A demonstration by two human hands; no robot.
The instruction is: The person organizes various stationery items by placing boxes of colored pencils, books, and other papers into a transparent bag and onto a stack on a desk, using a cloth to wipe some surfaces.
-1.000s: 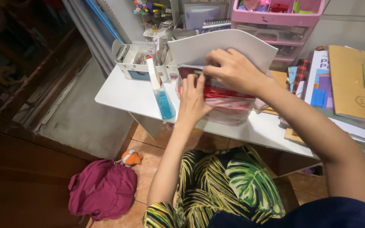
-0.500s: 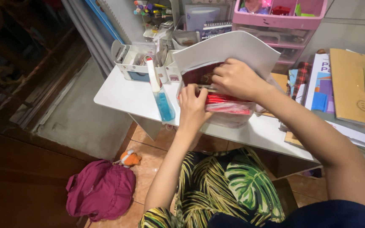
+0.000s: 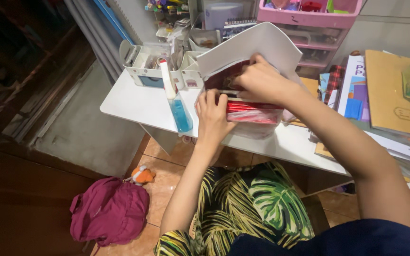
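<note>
The clear box [image 3: 255, 121] stands on the white table [image 3: 134, 102] right in front of me, near its front edge, packed with shiny red packets [image 3: 252, 110] standing on edge. My left hand [image 3: 212, 116] sits on the box's left end, fingers curled over the rim and pressed down among the packets, thumb against the near wall. My right hand [image 3: 262, 80] is over the top of the box, fingers bent and closed on something thin at the packets' upper edge; I cannot tell exactly what they pinch, as my knuckles cover it. Behind that hand a white sheet [image 3: 250, 50] stands tilted out of the box's back, leaning away from me, with a dark red card [image 3: 224, 78] showing just under it. Just left of the box a bottle [image 3: 176, 102] with blue liquid and a white neck lies slanted, close to my left hand. Behind it is a white organiser [image 3: 143, 68] holding small bits. Farther back a pink drawer unit [image 3: 309, 19] stands against the wall. To the right, a stack of books [image 3: 385, 95] and brown card covers the table. Below the table edge is my leaf-print lap [image 3: 257, 204], and on the tiled floor to the left lie a maroon bag [image 3: 110, 211] and a small orange toy [image 3: 143, 175] just beside it.
</note>
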